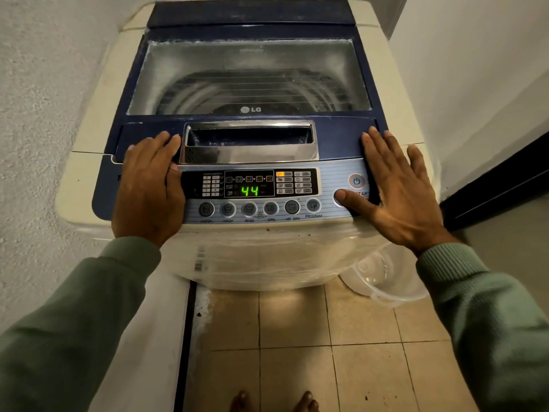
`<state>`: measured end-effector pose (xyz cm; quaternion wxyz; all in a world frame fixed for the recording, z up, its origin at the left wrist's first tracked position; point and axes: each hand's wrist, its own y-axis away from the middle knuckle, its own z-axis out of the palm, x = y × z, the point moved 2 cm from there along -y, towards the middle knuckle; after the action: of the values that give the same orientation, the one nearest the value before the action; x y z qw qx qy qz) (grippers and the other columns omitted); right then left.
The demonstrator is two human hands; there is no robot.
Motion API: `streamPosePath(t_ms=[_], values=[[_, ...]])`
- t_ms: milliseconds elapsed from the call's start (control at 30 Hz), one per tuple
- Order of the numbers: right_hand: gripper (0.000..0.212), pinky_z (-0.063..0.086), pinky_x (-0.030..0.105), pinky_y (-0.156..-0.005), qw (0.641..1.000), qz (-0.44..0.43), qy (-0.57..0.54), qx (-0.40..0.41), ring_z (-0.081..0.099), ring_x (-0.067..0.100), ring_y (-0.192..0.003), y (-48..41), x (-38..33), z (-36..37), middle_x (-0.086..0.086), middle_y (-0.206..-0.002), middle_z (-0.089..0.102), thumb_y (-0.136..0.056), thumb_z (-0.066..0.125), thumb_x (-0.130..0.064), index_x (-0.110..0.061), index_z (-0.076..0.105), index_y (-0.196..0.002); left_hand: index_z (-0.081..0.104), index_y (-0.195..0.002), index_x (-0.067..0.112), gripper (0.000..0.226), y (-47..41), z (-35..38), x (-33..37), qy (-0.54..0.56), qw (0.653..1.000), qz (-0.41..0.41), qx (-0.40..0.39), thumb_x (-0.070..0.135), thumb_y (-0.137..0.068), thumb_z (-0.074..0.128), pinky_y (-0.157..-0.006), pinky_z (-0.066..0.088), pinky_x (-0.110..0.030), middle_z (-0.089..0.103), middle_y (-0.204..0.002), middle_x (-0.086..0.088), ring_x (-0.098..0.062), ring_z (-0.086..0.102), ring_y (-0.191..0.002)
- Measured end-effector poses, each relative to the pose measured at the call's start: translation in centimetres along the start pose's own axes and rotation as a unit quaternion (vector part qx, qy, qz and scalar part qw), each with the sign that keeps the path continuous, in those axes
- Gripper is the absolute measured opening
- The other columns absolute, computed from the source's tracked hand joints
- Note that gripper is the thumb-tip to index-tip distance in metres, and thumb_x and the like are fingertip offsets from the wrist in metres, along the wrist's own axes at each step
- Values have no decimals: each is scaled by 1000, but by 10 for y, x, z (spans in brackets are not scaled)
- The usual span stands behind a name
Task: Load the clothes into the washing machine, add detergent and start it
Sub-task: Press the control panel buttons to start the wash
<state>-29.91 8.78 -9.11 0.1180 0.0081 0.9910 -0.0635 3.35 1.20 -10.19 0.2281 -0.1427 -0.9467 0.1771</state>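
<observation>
Right hand (398, 188) spread flat, thumb on start button (335, 200); left hand (148, 188) flat beside handle (249, 141); washer (89, 173) before them, lid (249, 75) shut, display (249, 190) at 44; probably rigid, heavy; light fingertip press enough, handle for lifting lid.

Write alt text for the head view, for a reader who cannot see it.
A person's right hand lies spread on a top-loading washing machine, thumb on the button by the START label, while the left hand rests flat on its left front. The glass lid is closed and the display reads 44.
</observation>
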Motion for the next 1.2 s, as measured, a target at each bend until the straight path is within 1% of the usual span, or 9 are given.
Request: streamPosePath(t_ms=[200, 300, 400, 500, 733, 867, 1000, 1100, 1200], values=[[74, -2, 40, -121, 999, 24, -19, 44, 4, 10, -149, -1, -2, 5, -4, -162, 11, -92, 12, -61, -21, 17, -154, 46, -139, -2, 46, 0, 0, 1, 1, 1000, -9, 4, 12, -97, 33, -117, 21, -53, 46, -142, -23, -40, 38, -136], [66, 2, 38, -121, 996, 37, -34, 79, 10, 11, -148, 0, -5, 5, -4, -160, 19, -96, 11, -50, -19, 25, -153, 46, -139, -1, 46, 1, 1, 1, 1, 1000, -10, 3, 14, -97, 31, -117, 21, -53, 46, -142, -23, -40, 37, -136], [57, 6, 38, -121, 993, 44, -44, 105, 15, 11, -148, -1, -5, 7, -4, -158, 24, -100, 17, -40, -18, 30, -151, 46, -139, -1, 46, 1, 1, 1, -1, 1000, -13, 3, 15, -98, 31, -117, 21, -53, 46, -143, -22, -40, 37, -136], [53, 9, 38, -121, 989, 49, -57, 126, 20, 12, -147, -1, -3, 9, 0, -157, 27, -101, 22, -34, -15, 34, -150, 46, -138, -1, 46, 0, 1, 2, -3, 1000, -11, 6, 15, -98, 31, -117, 22, -54, 47, -142, -23, -40, 38, -136], [49, 17, 36, -120, 980, 59, -98, 160, 30, 15, -143, -5, 1, 8, 2, -152, 38, -101, 28, -31, -13, 45, -143, 47, -138, -1, 46, 1, -1, 4, 0, 1000, -14, 10, 14, -97, 32, -116, 23, -54, 47, -142, -23, -40, 38, -136], [50, 20, 36, -119, 979, 59, -110, 161, 34, 15, -141, -7, 3, 8, 2, -150, 42, -99, 29, -32, -13, 49, -141, 47, -138, -1, 49, 1, -1, 4, 1, 1000, -14, 8, 19, -97, 29, -116, 23, -55, 47, -142, -23, -41, 38, -135], [47, 26, 34, -116, 975, 62, -124, 174, 40, 15, -137, -10, 5, 4, 2, -145, 49, -98, 34, -30, -13, 56, -136, 47, -138, -1, 51, 1, 0, 3, -3, 1000, -12, 9, 22, -97, 26, -116, 23, -54, 48, -142, -22, -40, 39, -135], [47, 24, 32, -117, 974, 65, -136, 167, 39, 15, -138, -9, 5, 3, 2, -145, 48, -96, 37, -30, -13, 55, -136, 47, -138, -1, 50, 1, 0, 3, -6, 1000, -11, 11, 21, -97, 27, -116, 23, -53, 48, -141, -22, -40, 39, -135], [51, 17, 33, -120, 982, 47, -128, 133, 31, 15, -142, -6, 6, 4, 2, -151, 40, -97, 37, -35, -14, 47, -142, 47, -138, -1, 50, 1, 0, 3, -6, 1000, -13, 13, 20, -97, 28, -116, 24, -54, 48, -141, -22, -40, 39, -135]])
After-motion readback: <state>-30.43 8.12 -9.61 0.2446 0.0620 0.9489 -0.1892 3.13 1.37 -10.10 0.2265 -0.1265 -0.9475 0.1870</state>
